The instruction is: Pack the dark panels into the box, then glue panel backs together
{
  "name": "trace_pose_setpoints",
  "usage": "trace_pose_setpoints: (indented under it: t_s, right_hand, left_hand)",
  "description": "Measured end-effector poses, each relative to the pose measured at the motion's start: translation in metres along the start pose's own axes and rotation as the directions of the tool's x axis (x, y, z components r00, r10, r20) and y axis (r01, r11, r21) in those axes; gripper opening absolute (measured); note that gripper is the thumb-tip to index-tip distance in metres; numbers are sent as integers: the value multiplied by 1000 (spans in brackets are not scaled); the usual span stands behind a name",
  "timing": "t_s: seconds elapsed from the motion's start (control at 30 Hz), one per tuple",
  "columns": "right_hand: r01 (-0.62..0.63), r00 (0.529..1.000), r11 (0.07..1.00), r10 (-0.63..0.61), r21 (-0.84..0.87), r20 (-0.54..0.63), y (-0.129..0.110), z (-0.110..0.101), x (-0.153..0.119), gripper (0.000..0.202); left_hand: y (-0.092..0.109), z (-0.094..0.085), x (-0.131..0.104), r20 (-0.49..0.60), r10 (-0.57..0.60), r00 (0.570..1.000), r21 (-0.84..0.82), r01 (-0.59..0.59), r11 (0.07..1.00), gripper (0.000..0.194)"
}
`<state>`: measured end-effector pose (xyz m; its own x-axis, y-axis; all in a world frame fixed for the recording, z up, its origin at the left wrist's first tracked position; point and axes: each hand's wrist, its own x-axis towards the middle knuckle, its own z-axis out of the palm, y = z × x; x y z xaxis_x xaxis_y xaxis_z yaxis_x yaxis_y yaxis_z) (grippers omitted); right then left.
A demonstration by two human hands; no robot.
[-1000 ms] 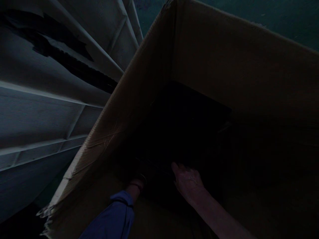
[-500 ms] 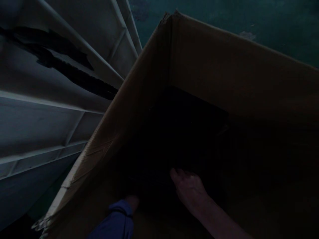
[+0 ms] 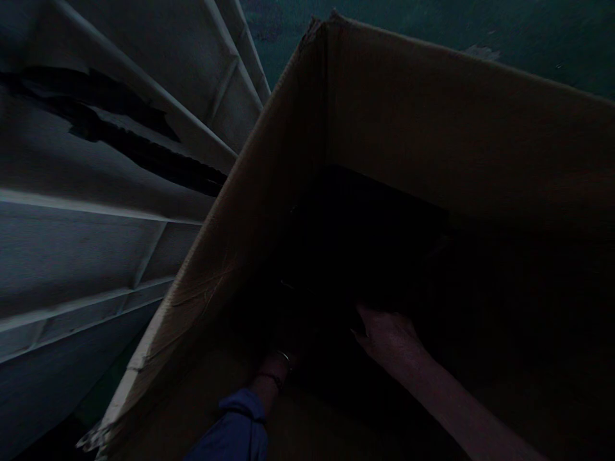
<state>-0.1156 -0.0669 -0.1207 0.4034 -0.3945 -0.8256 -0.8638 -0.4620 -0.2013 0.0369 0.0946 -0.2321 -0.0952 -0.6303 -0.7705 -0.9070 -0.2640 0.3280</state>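
Observation:
Both of my arms reach down into a deep cardboard box (image 3: 408,115). A black, flat-sided thing (image 3: 379,211) lies in its dark bottom, and its kind cannot be made out. My right hand (image 3: 387,330) is at the near part of this black mass, its fingers curled and partly lost in shadow; what they grip is too dark to name. Lower and to the left, my left hand (image 3: 293,339) is almost swallowed by the dark, with its fingers hidden. A bracelet and a dark band circle the left wrist below a blue sleeve (image 3: 235,426).
Pale ribbed panels (image 3: 86,250) stand close along the box's left side, with a black strip-like thing (image 3: 144,150) across them. Green floor (image 3: 528,45) shows beyond the far wall. The box's left rim (image 3: 158,320) is frayed at its near end.
My left hand has reached further into the box, up and to the right, baring the wrist and bracelet. My right hand has shifted right and slightly up.

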Motion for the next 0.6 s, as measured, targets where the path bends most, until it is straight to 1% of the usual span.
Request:
trace_pose_setpoints:
  t_s: [0.13,0.2,0.27,0.33,0.43,0.53,0.6]
  right_hand:
    - [-31,999,999,30,-36,-25,1,-7,4,36]
    - [-37,999,996,37,-76,-3,-7,-7,2,38]
    - [-1,1000,992,1,-123,-2,-18,-2,-1,40]
    - [37,999,986,-43,-165,-33,-29,9,-4,40]
    - [59,986,978,-88,-202,-139,-41,36,-3,36]
    - [76,950,971,-139,-225,-280,-44,61,3,30]
    - [79,931,970,-155,-231,-331,-44,72,6,29]
  left_hand:
    - [2,-5,4,-46,-6,999,9,6,1000,33]
    - [3,-5,2,-67,0,998,9,1,1000,33]
    - [4,-4,1,-86,10,996,9,-9,1000,32]
    - [6,-3,1,-103,23,994,11,-22,1000,33]
    - [8,0,3,-121,43,992,19,-42,999,37]
    - [8,3,3,-134,60,989,30,-57,998,37]
    - [7,5,3,-140,71,988,40,-66,997,37]
